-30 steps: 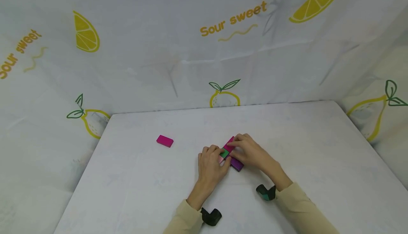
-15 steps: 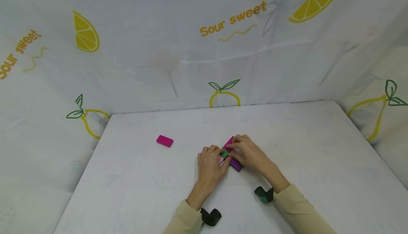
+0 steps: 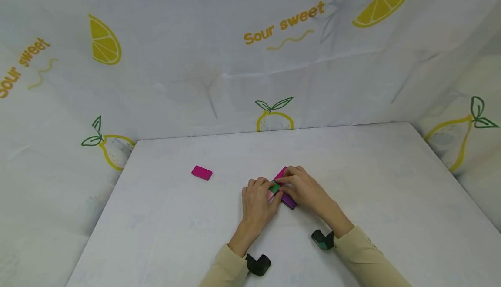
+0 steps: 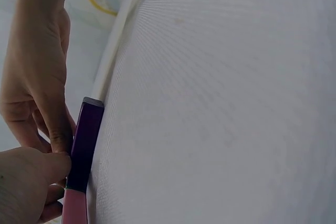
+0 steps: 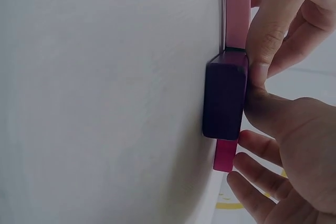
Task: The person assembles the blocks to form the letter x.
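Note:
Flat coloured blocks lie together near the table's middle in the head view. A magenta block [image 3: 280, 173] points up and right, a green block [image 3: 275, 187] sits at the junction, a pink block [image 3: 270, 195] extends toward the left hand, and a purple block [image 3: 288, 201] angles down and right. My left hand [image 3: 257, 202] pinches around the green block, covering part of the pink one. My right hand [image 3: 307, 192] holds the magenta block, its thumb by the purple block. In the right wrist view both thumbs meet over the purple block [image 5: 224, 98]. Fingers hide parts of the joints.
A loose magenta block [image 3: 202, 173] lies to the left on the white-covered table [image 3: 164, 226]. Behind rises a white cloth [image 3: 176, 82] with lemon prints. Dark wrist cameras, left [image 3: 258, 265] and right [image 3: 322, 239], hang beside the sleeves.
My right hand and forearm have shifted slightly left, toward the green block. The left hand keeps nearly the same place. The loose magenta block stays put.

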### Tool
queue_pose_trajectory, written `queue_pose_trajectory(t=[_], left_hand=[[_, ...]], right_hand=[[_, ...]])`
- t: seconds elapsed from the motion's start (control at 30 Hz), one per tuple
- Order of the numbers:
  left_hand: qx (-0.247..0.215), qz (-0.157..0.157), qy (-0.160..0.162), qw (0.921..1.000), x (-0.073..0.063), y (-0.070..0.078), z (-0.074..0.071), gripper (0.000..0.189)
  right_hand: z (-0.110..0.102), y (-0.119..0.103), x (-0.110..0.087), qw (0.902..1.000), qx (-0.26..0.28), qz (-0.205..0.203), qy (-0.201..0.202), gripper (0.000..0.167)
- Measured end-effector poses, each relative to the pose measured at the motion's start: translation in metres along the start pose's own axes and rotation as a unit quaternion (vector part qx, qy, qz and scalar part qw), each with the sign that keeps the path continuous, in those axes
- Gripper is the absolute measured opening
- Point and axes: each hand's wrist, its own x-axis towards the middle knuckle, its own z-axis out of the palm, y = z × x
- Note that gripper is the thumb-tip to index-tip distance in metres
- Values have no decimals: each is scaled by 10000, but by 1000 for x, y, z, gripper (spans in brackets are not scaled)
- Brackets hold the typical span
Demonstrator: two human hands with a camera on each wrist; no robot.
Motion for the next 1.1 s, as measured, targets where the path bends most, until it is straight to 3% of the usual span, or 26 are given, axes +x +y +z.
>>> queue_pose_trajectory(t=[1.1], left_hand=[[-340,-94,-107,9993,-1,-3,1,25]], right_hand=[[0,-4,-2,9993,-233,259,-156,23]])
